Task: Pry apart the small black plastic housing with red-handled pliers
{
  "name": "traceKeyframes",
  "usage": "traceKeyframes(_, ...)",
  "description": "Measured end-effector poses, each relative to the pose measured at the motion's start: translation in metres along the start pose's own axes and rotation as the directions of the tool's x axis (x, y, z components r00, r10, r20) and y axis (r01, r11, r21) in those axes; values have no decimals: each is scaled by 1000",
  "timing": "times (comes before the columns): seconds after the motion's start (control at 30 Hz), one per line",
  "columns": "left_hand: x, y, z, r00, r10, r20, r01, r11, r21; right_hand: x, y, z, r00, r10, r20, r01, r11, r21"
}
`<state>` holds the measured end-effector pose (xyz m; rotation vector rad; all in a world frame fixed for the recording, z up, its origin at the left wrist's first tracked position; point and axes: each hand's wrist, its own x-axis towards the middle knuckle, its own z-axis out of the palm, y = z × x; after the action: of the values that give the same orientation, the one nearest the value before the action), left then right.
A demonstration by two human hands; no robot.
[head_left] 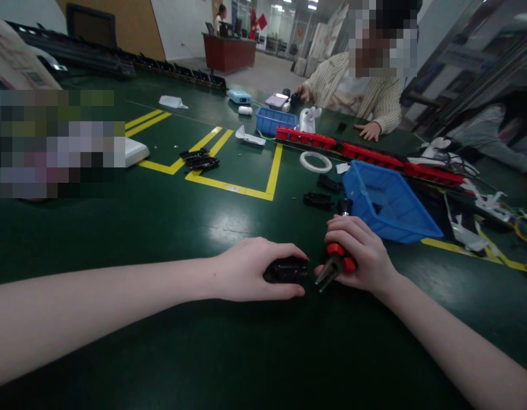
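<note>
Two bare hands are at work low over the dark green worktop (182, 219), and they stand near each other but apart. The left hand (263, 269) is curled around a black part (286, 270), with the fingers on its far side and the thumb along its near side; whether this part rests on the worktop or is a little lifted, I cannot tell. The right hand (363, 250) is wrapped on red-handled pliers (335, 262), whose metal tips point down toward the near edge and are slightly parted, with nothing between them. These tips are just beside the end of the black part, with a thin gap, so they do not seem to touch it. In my judgement, the step in hand is to hold the part steady and have the tool ready at its end. A move of the tips onto the part would call for a firm left grip, fingertips kept away from the metal, and a small turn of the right wrist to aim it. Beyond the right hand, two loose black pieces (318, 200) lie near a blue bin (383, 226), and a small pile of black pieces (202, 164) lies farther left, across yellow tape (229, 187).
</note>
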<state>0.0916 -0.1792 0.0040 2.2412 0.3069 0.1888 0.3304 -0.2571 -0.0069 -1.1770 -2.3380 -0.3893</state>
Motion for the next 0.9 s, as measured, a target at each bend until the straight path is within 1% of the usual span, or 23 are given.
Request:
traceKeyframes(0.17, 1, 2, -1, 999, 27, 23, -29, 995, 95, 1, 0, 0, 1000, 17, 16, -17, 999, 35)
traceKeyframes(0.3, 1, 3, 0, 1000, 2, 24, -5, 994, 113, 3, -5, 2, 999, 24, 40, -25, 999, 29)
traceKeyframes(0.43, 0, 3, 1, 1000, 1, 16, -3, 989, 146, 3, -7, 2, 998, 39, 53, -40, 999, 11)
traceKeyframes(0.7, -1, 1, 2, 1000, -10, -6, 11, 991, 134, 3, -8, 3, 993, 45, 107, -46, 999, 5)
traceKeyframes(0.9, -2, 3, 1, 998, -43, -36, 49, 977, 208, 4, -10, 3, 986, 74, 147, -73, 997, -7)
